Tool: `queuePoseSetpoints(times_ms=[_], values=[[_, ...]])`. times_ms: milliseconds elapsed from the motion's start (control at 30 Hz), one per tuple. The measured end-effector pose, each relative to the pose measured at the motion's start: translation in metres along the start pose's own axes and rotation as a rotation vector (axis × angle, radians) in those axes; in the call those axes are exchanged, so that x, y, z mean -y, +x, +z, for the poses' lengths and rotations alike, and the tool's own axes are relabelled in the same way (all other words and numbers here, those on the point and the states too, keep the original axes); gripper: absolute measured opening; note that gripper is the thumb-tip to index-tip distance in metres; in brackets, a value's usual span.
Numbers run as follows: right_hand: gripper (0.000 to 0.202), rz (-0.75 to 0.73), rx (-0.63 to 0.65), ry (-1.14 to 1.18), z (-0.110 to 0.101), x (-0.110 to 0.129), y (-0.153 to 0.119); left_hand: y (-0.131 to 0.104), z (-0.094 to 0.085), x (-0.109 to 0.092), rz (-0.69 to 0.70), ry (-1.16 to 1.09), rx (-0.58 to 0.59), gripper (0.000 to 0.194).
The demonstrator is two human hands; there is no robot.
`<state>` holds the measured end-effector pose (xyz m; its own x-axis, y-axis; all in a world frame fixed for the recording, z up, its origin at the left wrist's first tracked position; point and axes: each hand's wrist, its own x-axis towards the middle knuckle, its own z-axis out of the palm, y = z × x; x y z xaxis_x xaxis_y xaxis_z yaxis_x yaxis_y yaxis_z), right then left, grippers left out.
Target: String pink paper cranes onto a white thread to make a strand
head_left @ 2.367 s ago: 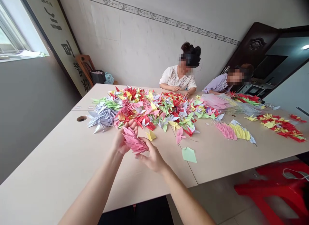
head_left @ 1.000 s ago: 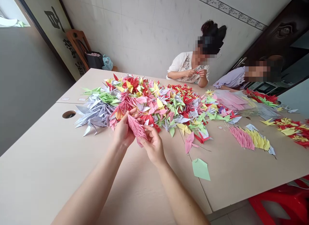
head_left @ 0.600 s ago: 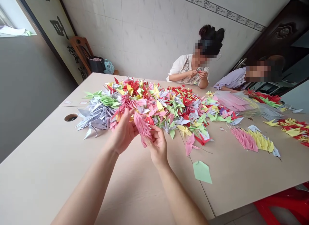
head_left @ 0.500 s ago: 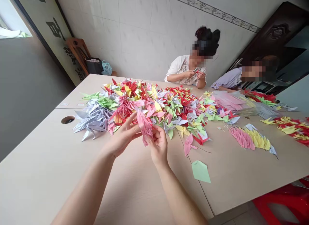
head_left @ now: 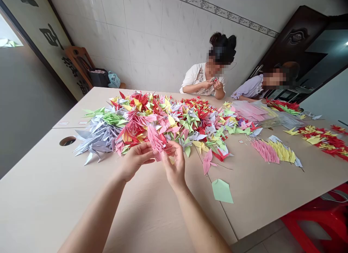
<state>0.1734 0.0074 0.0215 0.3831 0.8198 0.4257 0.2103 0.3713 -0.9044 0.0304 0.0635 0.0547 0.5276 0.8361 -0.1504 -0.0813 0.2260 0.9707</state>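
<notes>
Between my hands, above the table, is a bunch of folded pink paper pieces [head_left: 155, 137]. My left hand [head_left: 137, 159] has its fingers closed around the lower left side of the bunch. On the right side, my right hand [head_left: 174, 164] pinches it between thumb and fingers. Behind them spreads a heap of folded paper cranes [head_left: 190, 119] in red, yellow, pink, green and white. Pale grey-blue folded pieces [head_left: 99, 137] lie left of my hands. A single pink crane [head_left: 207, 161] and a flat green paper [head_left: 222, 190] rest to the right.
Two people sit beyond the table [head_left: 141, 209], one in a white top [head_left: 191, 79], the other in a lavender top [head_left: 248, 87]. Pink and yellow folded rows [head_left: 265, 150] lie at right. A red stool [head_left: 318, 216] stands at the lower right.
My left hand's fingers have come down from the top of the pink bunch to its lower left side. The whole view has shifted, so the scene sits slightly further left.
</notes>
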Motion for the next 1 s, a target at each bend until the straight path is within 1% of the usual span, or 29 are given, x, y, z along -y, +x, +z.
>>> queuePoseSetpoints(times_ms=[100, 167, 233, 300, 433, 600, 700, 800, 933, 1000], values=[[0.03, -0.1, 0.043, -0.063, -0.002, 0.005, 0.001, -0.009, -0.002, 0.01, -0.032, 0.02, -0.012, 0.041], [0.023, -0.15, 0.081, -0.086, -0.001, 0.008, 0.0, -0.017, -0.001, 0.015, -0.007, 0.024, -0.015, 0.04], [0.02, -0.166, 0.103, -0.09, 0.0, 0.011, -0.001, -0.025, 0.0, 0.019, 0.044, 0.015, -0.026, 0.038], [0.021, -0.173, 0.125, -0.079, 0.002, 0.013, -0.003, -0.03, 0.0, 0.022, 0.083, 0.001, -0.051, 0.037], [0.019, -0.192, 0.182, -0.065, 0.003, 0.014, -0.005, -0.034, -0.003, 0.03, 0.108, 0.019, -0.079, 0.033], [0.028, -0.141, 0.18, -0.045, 0.002, 0.015, -0.006, -0.031, -0.007, 0.039, 0.124, 0.042, -0.047, 0.028], [0.028, -0.141, 0.205, -0.051, 0.003, 0.016, -0.004, -0.03, -0.008, 0.042, 0.131, 0.045, -0.031, 0.026], [0.026, -0.122, 0.229, -0.035, 0.004, 0.017, -0.004, -0.03, -0.01, 0.044, 0.117, 0.039, 0.014, 0.025], [0.025, 0.04, 0.168, 0.031, 0.004, 0.01, -0.003, -0.03, -0.015, 0.045, 0.076, 0.006, 0.098, 0.024], [0.026, 0.13, 0.146, 0.062, 0.005, 0.002, -0.002, -0.031, -0.017, 0.047, 0.01, -0.038, 0.132, 0.024]])
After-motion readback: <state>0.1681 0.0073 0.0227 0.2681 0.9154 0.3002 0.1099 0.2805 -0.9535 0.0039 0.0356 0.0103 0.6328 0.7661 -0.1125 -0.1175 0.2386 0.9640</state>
